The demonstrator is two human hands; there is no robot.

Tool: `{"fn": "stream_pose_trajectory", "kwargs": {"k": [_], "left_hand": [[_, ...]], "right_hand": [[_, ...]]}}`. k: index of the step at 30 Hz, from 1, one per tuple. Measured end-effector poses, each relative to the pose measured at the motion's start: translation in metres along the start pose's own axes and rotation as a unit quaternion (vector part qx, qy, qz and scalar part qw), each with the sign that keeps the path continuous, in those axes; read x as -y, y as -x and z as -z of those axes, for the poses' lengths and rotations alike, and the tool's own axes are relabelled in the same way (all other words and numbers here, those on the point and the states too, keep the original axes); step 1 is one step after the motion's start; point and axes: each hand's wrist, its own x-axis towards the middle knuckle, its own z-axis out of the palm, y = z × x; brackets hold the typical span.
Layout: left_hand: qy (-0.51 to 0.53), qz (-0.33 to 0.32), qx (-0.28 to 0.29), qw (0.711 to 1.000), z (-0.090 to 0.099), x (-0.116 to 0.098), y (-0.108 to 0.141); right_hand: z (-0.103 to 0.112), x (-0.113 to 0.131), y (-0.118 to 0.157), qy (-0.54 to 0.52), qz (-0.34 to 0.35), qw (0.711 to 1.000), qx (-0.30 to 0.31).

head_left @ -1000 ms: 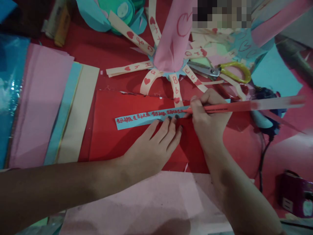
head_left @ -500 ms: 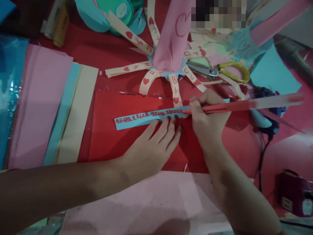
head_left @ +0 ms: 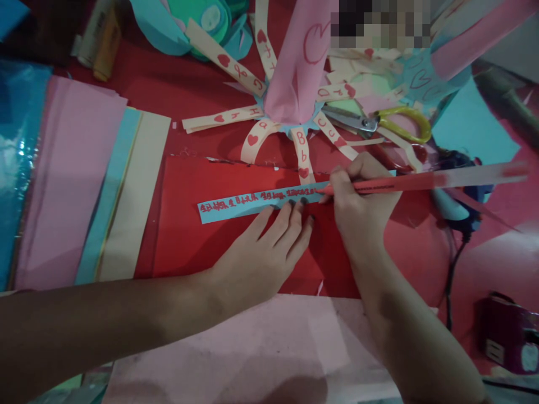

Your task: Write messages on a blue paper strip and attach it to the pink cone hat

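Strip [head_left: 227,211]: light blue, red lettering. Pen [head_left: 415,182]: red, whitish end. Sheet [head_left: 197,247]: bright red. Tube [head_left: 297,73]: pink, red heart outline. Paper tabs [head_left: 301,147]: cream, red hearts and letters. Scissors [head_left: 370,122]: yellow handle.

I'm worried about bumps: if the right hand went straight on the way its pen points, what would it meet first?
Probably the fingers of the left hand, on the blue strip beyond the pen tip; depth is unclear, so the right hand might pass above them.
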Motion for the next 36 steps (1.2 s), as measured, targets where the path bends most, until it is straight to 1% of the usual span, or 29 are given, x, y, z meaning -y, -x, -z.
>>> {"fn": "stream_pose_trajectory", "kwargs": {"k": [3,12,18,27,36], "left_hand": [[-0.003,-0.004,0.000,1.000,0.0002,0.0000,0.0001],[-0.009,0.000,0.000,1.000,0.0000,-0.0001,-0.0003],[-0.002,0.000,-0.006,1.000,-0.0007,-0.0005,0.0003],[-0.003,0.000,-0.006,1.000,-0.0003,-0.0004,-0.0006],[-0.001,-0.001,-0.006,1.000,-0.0002,-0.0005,-0.0003]], "right_hand": [[0.0006,0.0001,0.0003,0.005,0.008,1.000,0.003],[0.0004,-0.0007,0.0007,-0.010,-0.004,1.000,0.011],[-0.0003,0.0001,0.0014,-0.003,-0.003,1.000,-0.010],[0.0007,-0.0060,0.0034,0.002,-0.008,1.000,-0.009],[0.0016,0.0007,0.0017,0.020,0.002,1.000,-0.004]]}}
